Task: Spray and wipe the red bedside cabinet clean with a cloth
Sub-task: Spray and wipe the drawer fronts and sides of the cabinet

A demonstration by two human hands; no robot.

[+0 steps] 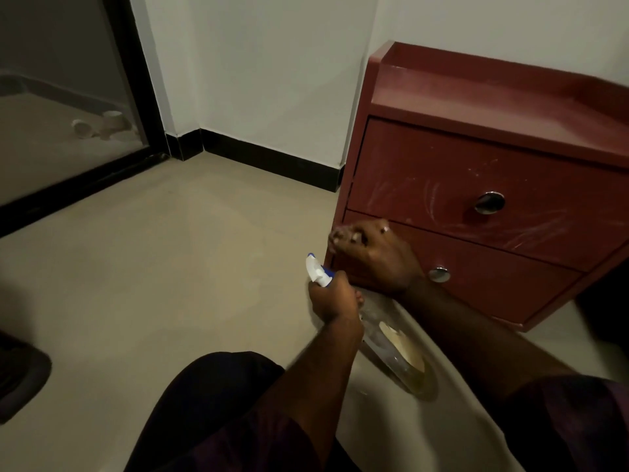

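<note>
- left hand (335, 298): grip clamped round the spray bottle (394, 349) neck
- right hand (371, 253): curled at the red cabinet (476, 172)'s lower left front corner, grip too blurry to call

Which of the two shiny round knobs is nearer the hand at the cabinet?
The lower drawer's knob, right by the wrist of the right hand. The upper drawer's knob sits higher and farther right. The left hand grips the spray bottle.
</note>
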